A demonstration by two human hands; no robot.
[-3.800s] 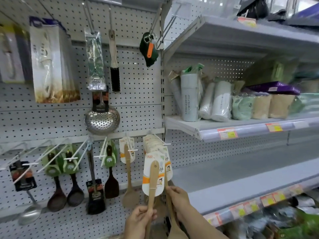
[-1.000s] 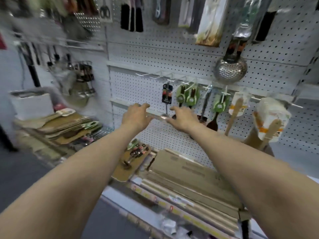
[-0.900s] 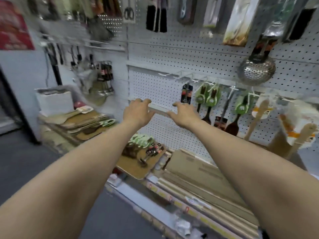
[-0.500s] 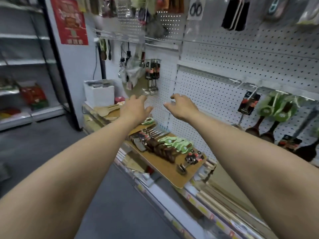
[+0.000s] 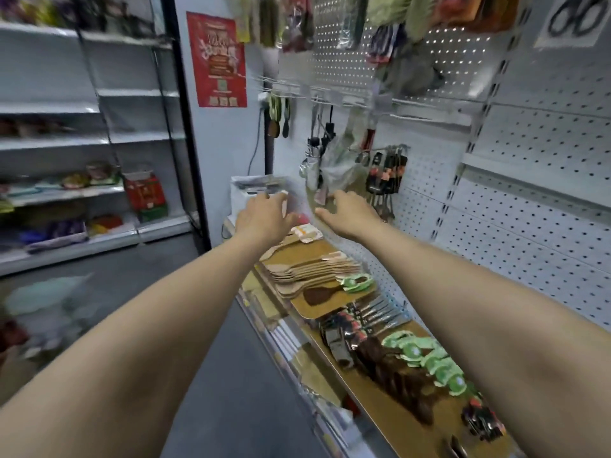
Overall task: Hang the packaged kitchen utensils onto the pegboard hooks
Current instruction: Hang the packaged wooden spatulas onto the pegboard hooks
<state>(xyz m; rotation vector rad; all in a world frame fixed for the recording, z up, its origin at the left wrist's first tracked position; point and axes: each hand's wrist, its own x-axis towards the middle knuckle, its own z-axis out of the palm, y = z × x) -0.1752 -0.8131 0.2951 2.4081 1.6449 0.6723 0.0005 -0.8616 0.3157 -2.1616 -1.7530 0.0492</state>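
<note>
Wooden spatulas [image 5: 310, 276]: stacked on the brown shelf board [image 5: 330, 310].
Left hand [image 5: 264, 216]: fingers loose, empty.
Right hand [image 5: 350, 213]: fingers spread, empty.

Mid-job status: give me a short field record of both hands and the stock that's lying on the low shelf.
left hand: open, empty, stretched forward
right hand: open, empty, stretched forward beside it
low shelf: brown board below the pegboard
wooden spatulas: stacked flat toward the shelf's far end
metal utensils: lying flat, middle of shelf
green-carded utensils: row lying nearer the camera
</note>
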